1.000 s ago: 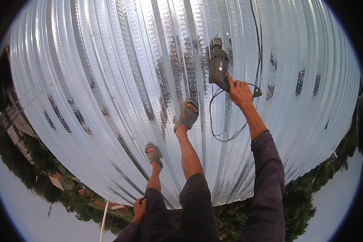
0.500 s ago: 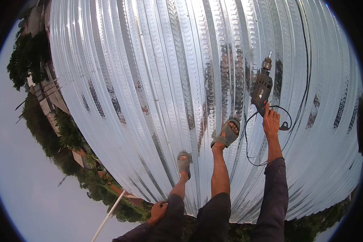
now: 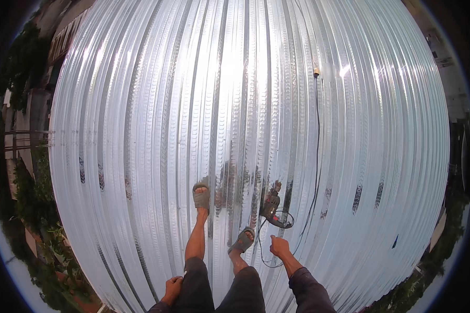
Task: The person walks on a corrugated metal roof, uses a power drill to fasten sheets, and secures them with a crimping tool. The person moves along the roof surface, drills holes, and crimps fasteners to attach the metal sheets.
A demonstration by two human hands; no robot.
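The right hand point(image 3: 280, 247), curled closed, hovers on the near side of a drill point(image 3: 271, 207) on a metal roof point(image 3: 151, 130); the left hand's point(image 3: 173, 288) grip is hidden. The cord point(image 3: 261, 253) is best kept clear of the sandals point(image 3: 201, 199).

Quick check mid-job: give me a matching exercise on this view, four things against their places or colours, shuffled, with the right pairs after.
Things:
1. drill
2. right hand
3. left hand
4. connector

Places or colours:
A. beside the left knee
B. yellowish, on the cable far up the sheeting
C. just short of the drill, not touching it
D. dark, resting on the ribbed metal sheeting

Pairs: 1-D, 2-C, 3-A, 4-B
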